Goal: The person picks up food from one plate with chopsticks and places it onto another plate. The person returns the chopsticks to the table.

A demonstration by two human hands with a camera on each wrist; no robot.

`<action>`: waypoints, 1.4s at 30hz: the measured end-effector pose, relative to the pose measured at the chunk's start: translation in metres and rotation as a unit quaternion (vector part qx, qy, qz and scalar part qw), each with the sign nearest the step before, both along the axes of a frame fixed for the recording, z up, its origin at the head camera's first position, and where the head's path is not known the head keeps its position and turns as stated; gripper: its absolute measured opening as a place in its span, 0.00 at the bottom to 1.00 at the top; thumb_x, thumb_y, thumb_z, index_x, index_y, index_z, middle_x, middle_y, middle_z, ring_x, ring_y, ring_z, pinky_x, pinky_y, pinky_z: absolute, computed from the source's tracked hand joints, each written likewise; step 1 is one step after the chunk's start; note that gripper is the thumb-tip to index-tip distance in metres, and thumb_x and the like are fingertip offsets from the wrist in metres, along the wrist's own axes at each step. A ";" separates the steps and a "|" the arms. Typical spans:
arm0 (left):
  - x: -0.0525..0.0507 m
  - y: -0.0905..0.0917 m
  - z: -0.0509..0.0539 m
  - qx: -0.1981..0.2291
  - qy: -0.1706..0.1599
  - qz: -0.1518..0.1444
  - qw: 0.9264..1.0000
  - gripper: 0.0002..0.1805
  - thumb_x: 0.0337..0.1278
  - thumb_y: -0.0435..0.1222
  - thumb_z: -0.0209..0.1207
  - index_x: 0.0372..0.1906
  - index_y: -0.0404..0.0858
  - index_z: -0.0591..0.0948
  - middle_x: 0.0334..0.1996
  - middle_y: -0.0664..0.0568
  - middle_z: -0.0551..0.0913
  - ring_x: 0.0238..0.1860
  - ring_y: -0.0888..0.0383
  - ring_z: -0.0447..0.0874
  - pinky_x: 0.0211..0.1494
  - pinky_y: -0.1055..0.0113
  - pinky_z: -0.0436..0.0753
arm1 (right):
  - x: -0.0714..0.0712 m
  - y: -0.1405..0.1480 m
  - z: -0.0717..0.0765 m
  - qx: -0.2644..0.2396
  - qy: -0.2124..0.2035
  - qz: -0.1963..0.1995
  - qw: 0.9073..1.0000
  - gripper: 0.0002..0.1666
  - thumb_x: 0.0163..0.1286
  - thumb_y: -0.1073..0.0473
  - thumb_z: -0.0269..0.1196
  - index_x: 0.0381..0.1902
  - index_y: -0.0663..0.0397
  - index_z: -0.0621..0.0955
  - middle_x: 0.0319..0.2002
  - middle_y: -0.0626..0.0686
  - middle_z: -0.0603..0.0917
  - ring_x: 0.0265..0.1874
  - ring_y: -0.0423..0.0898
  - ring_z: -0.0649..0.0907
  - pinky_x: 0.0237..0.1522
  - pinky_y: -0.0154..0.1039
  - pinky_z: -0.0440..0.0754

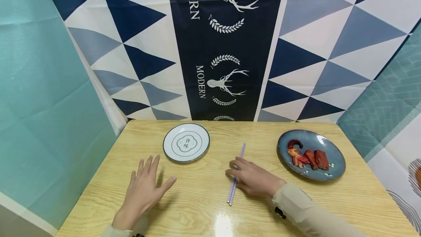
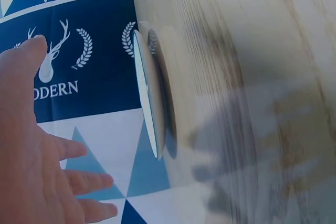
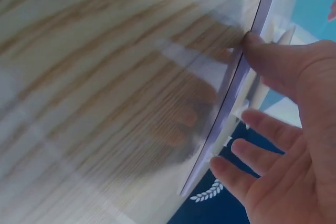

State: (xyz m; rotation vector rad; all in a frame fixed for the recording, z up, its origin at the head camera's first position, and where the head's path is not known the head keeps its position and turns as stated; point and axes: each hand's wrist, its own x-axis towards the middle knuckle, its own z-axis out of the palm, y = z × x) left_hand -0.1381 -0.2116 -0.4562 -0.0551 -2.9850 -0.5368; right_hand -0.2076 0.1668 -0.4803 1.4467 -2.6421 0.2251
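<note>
A pair of light purple chopsticks (image 1: 231, 193) lies on the table, running away from the viewer. Over them is my right hand (image 1: 254, 179), fingers loosely bent. In the right wrist view the thumb of that hand (image 3: 294, 124) touches the chopsticks (image 3: 223, 108), while its other fingers are spread apart and not closed round them. My left hand (image 1: 143, 189) hovers above the table at the left with fingers spread, holding nothing; the left wrist view shows the same hand (image 2: 39, 145) near the white plate (image 2: 147, 95).
The white plate with a dark rim (image 1: 171, 145) sits at the back left of the wooden table (image 1: 197, 207). At the right, a blue-grey plate (image 1: 309, 174) bears several pieces of reddish food (image 1: 320, 159). Patterned cloth (image 1: 230, 46) hangs behind the table.
</note>
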 end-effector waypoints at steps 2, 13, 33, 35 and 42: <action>0.000 -0.001 -0.001 -0.001 0.007 0.001 1.000 0.55 0.61 0.74 0.51 0.81 0.40 0.59 0.78 0.34 0.61 0.79 0.29 0.51 0.72 0.23 0.57 | 0.000 -0.003 0.001 -0.005 0.005 0.019 1.000 0.18 0.69 0.59 0.70 0.56 0.50 0.84 0.56 0.58 0.82 0.60 0.57 0.80 0.59 0.53 0.84; 0.001 -0.006 -0.004 0.015 0.043 -0.004 0.999 0.50 0.64 0.68 0.55 0.78 0.37 0.63 0.74 0.34 0.68 0.75 0.27 0.61 0.67 0.26 0.68 | -0.003 -0.011 0.000 -0.015 0.017 0.046 0.999 0.09 0.63 0.64 0.74 0.39 0.44 0.90 0.39 0.46 0.83 0.43 0.42 0.81 0.48 0.38 0.85; 0.008 -0.014 -0.013 0.033 0.065 -0.004 0.997 0.48 0.66 0.66 0.55 0.79 0.39 0.64 0.74 0.37 0.69 0.76 0.29 0.61 0.69 0.25 0.65 | -0.003 -0.014 -0.002 -0.040 0.065 0.073 0.994 0.08 0.63 0.63 0.75 0.36 0.43 0.87 0.37 0.44 0.76 0.35 0.38 0.73 0.39 0.32 0.81; 0.008 -0.014 -0.013 0.033 0.067 -0.005 0.997 0.48 0.66 0.66 0.55 0.79 0.40 0.64 0.74 0.37 0.69 0.76 0.29 0.60 0.69 0.25 0.65 | -0.001 -0.014 -0.001 -0.052 0.053 0.074 0.995 0.08 0.66 0.64 0.72 0.38 0.43 0.86 0.36 0.43 0.74 0.34 0.35 0.73 0.39 0.30 0.82; 0.007 -0.012 -0.014 0.027 0.093 -0.020 0.995 0.48 0.62 0.66 0.60 0.76 0.39 0.67 0.72 0.38 0.73 0.75 0.28 0.61 0.68 0.24 0.65 | -0.001 -0.018 0.012 -0.085 0.067 0.088 0.990 0.14 0.66 0.69 0.66 0.44 0.48 0.78 0.34 0.42 0.73 0.32 0.34 0.72 0.37 0.27 0.80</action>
